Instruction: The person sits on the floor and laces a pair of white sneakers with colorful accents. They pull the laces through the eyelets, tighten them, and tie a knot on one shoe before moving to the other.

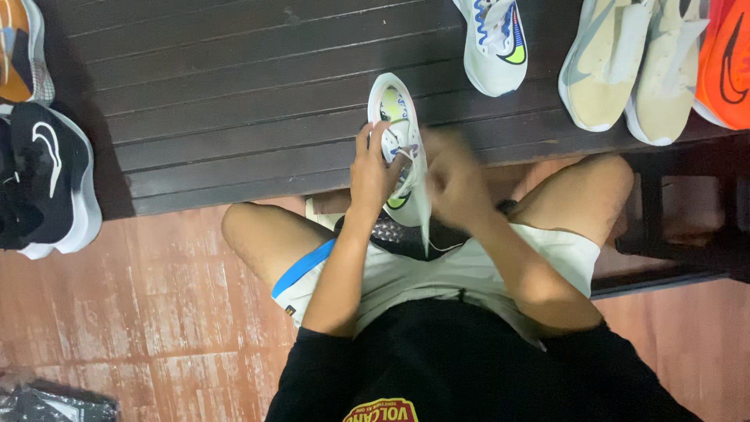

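Lacing step in hand, judged from the pose: keep the white sneaker (397,133) steady with toe pointing away, heel toward the lap, sole resting at the near edge of the dark slatted worktop (234,101). Draw the white lace (424,215) evenly, without slack between eyelets; avoid twisting the flat lace; keep the shoe from tipping sideways under the pull. Left hand (373,168): curled around the side and throat of the sneaker, fingers pressed against the upper, thumb side toward the eyelets; a firm wrap, not spread. Right hand (457,184): blurred by motion, fingers bunched together just right of the sneaker's throat, apparently pinching the lace; exact finger closure cannot be told from the blur. Free lace end hanging down below both hands toward the lap. Beyond the right hand, further along the worktop: a matching white sneaker with blue laces (496,43), then a pair of cream sneakers (633,66), then an orange sneaker (726,62) at the far right. Well left of the left hand: a black sneaker with white sole (47,184) and, beyond it, a partly visible orange and black shoe (19,51).
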